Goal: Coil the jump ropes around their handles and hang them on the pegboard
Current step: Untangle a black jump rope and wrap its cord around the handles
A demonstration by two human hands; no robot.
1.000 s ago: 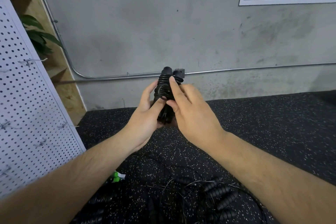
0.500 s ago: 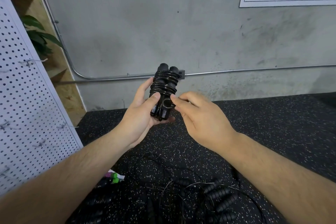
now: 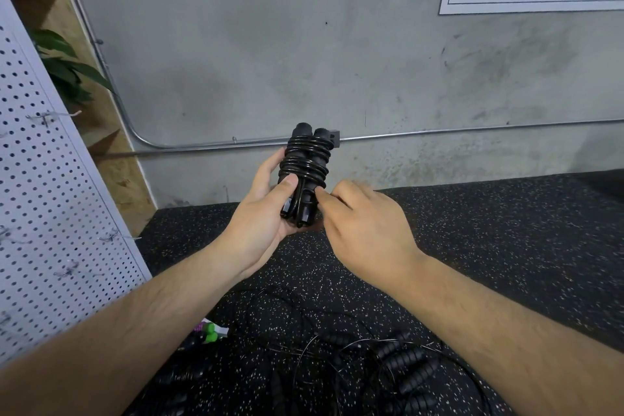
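We hold the coiled jump rope [image 3: 305, 172] upright in front of us, above the far left part of the speckled black floor mat [image 3: 506, 246], near where the mat meets the grey concrete wall [image 3: 304, 44]. Its two black handles stand side by side, bound together by several turns of glossy black cord. Our left hand [image 3: 260, 213] is closed around the lower half of the bundle: the thumb presses across the front of the coils and the fingers wrap behind. Our right hand [image 3: 364, 226] is just beside the bundle on its right, thumb and forefinger drawn together at the lower coils; whether they pinch a strand of cord or only touch it, we cannot tell.

At the near edge of the mat lies a loose tangle of further jump ropes [image 3: 398, 361], black ribbed handles with thin cords trailing among them. A small green and purple object [image 3: 208, 333] lies at the near left of the mat. The white pegboard [image 3: 44, 213] leans along the left edge, bearing wire hooks [image 3: 50, 116]. A metal conduit [image 3: 439, 135] runs along the wall behind the bundle.
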